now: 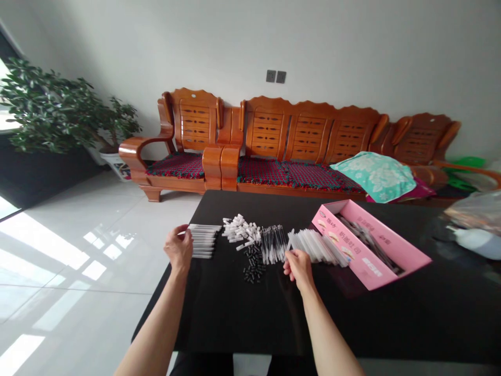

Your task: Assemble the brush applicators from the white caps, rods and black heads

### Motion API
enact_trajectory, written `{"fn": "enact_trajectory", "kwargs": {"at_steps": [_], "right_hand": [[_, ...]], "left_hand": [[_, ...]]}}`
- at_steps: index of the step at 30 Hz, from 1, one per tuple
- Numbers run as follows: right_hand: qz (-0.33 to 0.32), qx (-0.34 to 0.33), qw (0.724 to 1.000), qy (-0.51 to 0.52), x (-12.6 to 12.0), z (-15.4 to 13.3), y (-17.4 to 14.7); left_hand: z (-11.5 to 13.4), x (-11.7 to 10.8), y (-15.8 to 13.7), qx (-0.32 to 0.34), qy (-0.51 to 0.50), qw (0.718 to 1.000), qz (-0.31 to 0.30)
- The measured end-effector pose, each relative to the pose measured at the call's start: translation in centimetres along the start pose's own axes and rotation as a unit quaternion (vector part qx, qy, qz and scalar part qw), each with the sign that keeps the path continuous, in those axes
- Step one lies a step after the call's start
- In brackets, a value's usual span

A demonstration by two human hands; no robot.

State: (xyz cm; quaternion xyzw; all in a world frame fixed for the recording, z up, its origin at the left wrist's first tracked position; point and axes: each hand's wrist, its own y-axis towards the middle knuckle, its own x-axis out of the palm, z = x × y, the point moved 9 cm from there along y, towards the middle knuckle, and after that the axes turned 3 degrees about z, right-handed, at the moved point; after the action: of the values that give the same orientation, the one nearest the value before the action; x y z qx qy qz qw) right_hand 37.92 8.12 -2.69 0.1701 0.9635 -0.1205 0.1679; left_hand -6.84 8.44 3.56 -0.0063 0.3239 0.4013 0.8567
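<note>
My left hand [179, 249] is at the table's left edge, thumb and fingers pinched at the end of the top pen in a row of white pens [202, 242] with dark tips. Between the fingers of my right hand [299, 269] a translucent white pen barrel [290, 240] stands tilted upward. Just right of it lies a bundle of similar barrels [319, 246]. Thin dark pen refills [273, 244] lie side by side left of my right hand. Farther left are a heap of white caps [240, 228] and a scatter of small black plugs [254, 265].
A pink box [358, 256] holding dark slender pieces sits on the black table [242, 313] at the right. Beyond it are a white object [479, 243] and a clear plastic bag. Wooden sofas [270, 130] line the far side; a potted plant [78, 112] stands left.
</note>
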Motion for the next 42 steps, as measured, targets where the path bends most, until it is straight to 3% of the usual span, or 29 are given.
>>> {"fn": "enact_trajectory", "kwargs": {"at_steps": [2, 4, 7, 11, 18, 24, 29, 34, 38, 42], "right_hand": [[-0.075, -0.002, 0.987, 0.141, 2.3, -0.2, -1.3], [-0.114, 0.002, 0.972, 0.208, 4.1, -0.2, -2.4], [-0.078, -0.022, 0.969, 0.232, 4.5, 0.1, -3.1], [-0.054, -0.038, 0.961, 0.269, 4.1, 0.5, -3.0], [-0.058, -0.038, 0.948, 0.310, 3.4, 0.7, -2.9], [-0.069, -0.041, 0.950, 0.301, 3.6, 0.3, -3.2], [-0.067, -0.043, 0.951, 0.297, 3.5, 0.2, -3.2], [-0.065, -0.030, 0.939, 0.336, 3.3, 0.4, -3.0], [-0.060, -0.001, 0.922, 0.383, 2.9, 0.5, -2.4], [-0.012, 0.000, 0.905, 0.426, 1.5, 0.2, -1.4]], "left_hand": [[1.9, 1.4, -2.5, 0.048, -0.043, 0.998, -0.025], [3.3, 3.6, -5.6, 0.075, -0.088, 0.990, -0.084], [5.2, 7.1, -10.3, 0.118, -0.126, 0.970, -0.172], [8.4, 10.3, -15.1, 0.185, -0.136, 0.942, -0.246], [12.9, 14.5, -18.3, 0.239, 0.011, 0.918, -0.315], [13.7, 16.5, -18.9, 0.251, 0.115, 0.901, -0.334], [13.4, 16.4, -18.3, 0.225, 0.117, 0.912, -0.321], [12.1, 14.2, -17.2, 0.203, 0.022, 0.922, -0.328], [11.1, 11.4, -16.8, 0.241, -0.057, 0.906, -0.344], [10.2, 9.5, -17.0, 0.265, -0.072, 0.890, -0.365]]}}
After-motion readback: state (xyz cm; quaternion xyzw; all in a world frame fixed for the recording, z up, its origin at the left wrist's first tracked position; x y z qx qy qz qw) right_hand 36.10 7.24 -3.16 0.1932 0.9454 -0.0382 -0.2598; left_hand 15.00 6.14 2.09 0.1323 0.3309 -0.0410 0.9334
